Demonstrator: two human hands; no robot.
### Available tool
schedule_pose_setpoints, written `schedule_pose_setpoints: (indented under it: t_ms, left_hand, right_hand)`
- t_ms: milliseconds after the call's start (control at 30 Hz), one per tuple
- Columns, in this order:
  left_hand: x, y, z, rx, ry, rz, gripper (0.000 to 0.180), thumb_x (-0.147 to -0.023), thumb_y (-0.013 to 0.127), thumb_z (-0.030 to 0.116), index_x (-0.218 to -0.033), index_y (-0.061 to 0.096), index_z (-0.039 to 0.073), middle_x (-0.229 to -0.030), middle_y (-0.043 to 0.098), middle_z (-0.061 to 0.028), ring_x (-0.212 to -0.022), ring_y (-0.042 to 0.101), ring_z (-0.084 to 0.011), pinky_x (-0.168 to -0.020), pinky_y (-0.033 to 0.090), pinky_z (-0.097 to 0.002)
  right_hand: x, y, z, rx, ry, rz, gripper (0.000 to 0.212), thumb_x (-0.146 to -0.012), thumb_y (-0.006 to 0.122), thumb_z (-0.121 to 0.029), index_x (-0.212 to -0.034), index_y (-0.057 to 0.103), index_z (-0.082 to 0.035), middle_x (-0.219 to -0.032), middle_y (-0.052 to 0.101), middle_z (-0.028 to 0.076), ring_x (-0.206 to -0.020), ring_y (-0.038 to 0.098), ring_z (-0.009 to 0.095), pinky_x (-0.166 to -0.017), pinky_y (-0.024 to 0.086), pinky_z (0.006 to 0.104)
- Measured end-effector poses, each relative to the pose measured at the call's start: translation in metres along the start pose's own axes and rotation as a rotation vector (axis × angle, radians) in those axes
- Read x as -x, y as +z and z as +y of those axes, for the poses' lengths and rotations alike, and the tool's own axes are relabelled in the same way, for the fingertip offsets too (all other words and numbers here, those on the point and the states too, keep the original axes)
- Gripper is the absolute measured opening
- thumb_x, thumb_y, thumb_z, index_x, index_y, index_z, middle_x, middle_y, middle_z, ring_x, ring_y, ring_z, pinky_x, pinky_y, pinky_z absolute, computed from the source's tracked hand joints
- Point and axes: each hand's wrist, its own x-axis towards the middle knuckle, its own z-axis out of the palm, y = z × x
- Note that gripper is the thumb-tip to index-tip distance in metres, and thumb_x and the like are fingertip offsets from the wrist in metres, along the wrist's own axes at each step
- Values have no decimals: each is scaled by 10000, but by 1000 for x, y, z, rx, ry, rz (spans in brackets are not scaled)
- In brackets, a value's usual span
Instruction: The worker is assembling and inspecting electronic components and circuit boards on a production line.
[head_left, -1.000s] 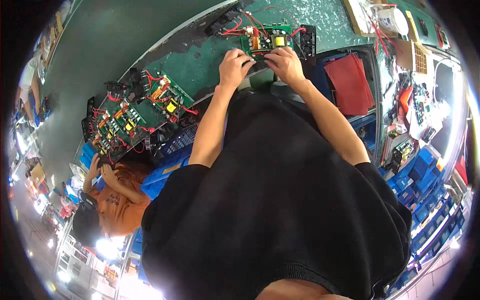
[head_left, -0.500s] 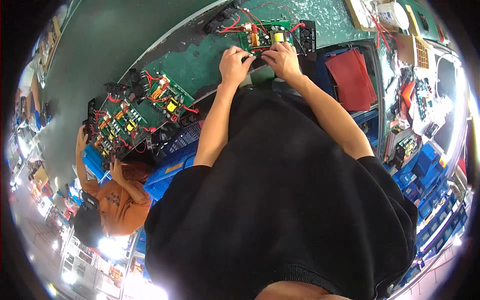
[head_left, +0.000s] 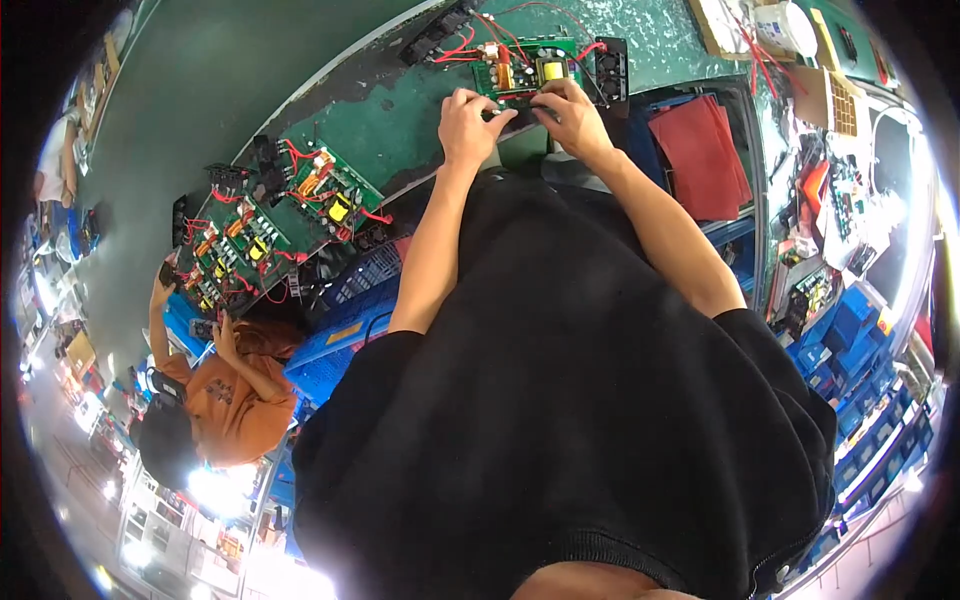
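A green circuit board [head_left: 524,72] lies at the near edge of the bench, carrying a yellow-wrapped transformer [head_left: 551,71], copper-coloured coils and red wires. My left hand [head_left: 466,128] is at the board's near left edge, thumb and fingers pinched round something small and dark that they mostly cover. My right hand [head_left: 578,125] is curled at the near edge, right of the left hand, below the transformer; what its fingertips grip is hidden. Red wires join the board to a black end panel [head_left: 612,76] on the right and black parts [head_left: 437,38] on the left.
Several similar boards [head_left: 335,194] sit along the bench [head_left: 370,125] to the left. A co-worker in an orange shirt [head_left: 238,400] handles one there. Red sheets [head_left: 700,158] fill a bin beside my right arm. A blue crate [head_left: 335,350] stands by my left elbow; a cardboard box [head_left: 826,98] is at far right.
My right hand has shifted slightly right, widening the gap between my fingertips. My left hand stays nearly in place. The co-worker's body and hands have moved a little.
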Motion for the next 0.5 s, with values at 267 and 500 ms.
schedule_pose_setpoints:
  t_ms: [267, 500]
  left_hand:
    - [2, 4, -4, 3, -9, 36, 317, -679, 826, 358, -724, 667, 87, -904, 572, -56, -883, 550, -285, -745, 486, -402]
    - [0, 6, 10, -39, -61, 46, 353, -665, 827, 394, -711, 654, 90, -906, 571, -59, -908, 552, -280, -741, 498, -401]
  right_hand:
    - [-3, -5, 1, -16, 39, -25, 174, -781, 713, -124, -935, 681, -49, -1002, 571, 121, -908, 604, 318, -793, 519, 398]
    - [-2, -1, 3, 44, 11, -17, 155, -796, 713, -87, -936, 674, -32, -1025, 550, 116, -911, 618, 274, -788, 527, 352]
